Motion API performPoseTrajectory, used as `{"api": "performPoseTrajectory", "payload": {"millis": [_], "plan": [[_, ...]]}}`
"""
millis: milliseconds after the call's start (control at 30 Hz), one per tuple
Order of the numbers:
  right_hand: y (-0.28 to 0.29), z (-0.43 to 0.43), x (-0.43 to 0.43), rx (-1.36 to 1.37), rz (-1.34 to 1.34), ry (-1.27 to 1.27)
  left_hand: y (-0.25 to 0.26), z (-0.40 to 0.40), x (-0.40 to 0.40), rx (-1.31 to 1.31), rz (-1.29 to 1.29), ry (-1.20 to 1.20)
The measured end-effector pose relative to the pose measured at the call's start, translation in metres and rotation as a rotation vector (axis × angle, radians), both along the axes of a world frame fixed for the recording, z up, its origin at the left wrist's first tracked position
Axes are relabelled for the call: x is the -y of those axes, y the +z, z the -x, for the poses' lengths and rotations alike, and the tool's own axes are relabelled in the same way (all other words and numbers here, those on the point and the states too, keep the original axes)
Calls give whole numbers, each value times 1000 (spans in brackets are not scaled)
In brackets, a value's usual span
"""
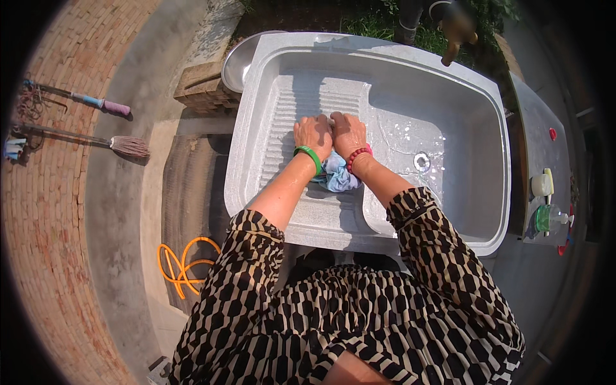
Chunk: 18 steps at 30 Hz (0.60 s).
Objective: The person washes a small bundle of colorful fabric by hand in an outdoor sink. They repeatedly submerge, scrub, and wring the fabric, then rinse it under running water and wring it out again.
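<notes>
My left hand (313, 134), with a green band at the wrist, and my right hand (348, 132), with red beads at the wrist, are side by side over the ridged washboard (323, 94) of a speckled grey laundry sink (240, 159). Fingers of both hands curl down around a wet, bunched cloth (340, 174) in pale blue and lilac. Part of it bulges out below my palms; the rest is hidden under them. To the right, shallow water glistens in the deeper bowl around a round metal drain (422, 162).
A brass faucet (452, 45) juts over the far right rim. At right, a side table (539, 120) holds a green pump bottle (544, 219) and a white brush (541, 185). Left are a metal basin (237, 62) on bricks, an orange hose (180, 269) and a mop (129, 146).
</notes>
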State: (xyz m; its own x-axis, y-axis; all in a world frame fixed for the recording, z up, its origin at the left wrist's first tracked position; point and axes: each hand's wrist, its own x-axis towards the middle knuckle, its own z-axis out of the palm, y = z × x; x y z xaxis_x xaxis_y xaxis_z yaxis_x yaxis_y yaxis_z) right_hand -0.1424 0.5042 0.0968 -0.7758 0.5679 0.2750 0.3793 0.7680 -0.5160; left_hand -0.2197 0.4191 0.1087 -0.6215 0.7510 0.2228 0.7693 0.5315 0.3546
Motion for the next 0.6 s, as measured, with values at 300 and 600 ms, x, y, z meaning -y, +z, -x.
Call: {"api": "performPoseTrajectory", "payload": {"millis": [300,600], "plan": [[39,-119,59,-291,167,261,39,-83,90,101,-251,-247],[-23,11,-27,-171,78,-29,-11,21,-11,-81,-6,67]]}}
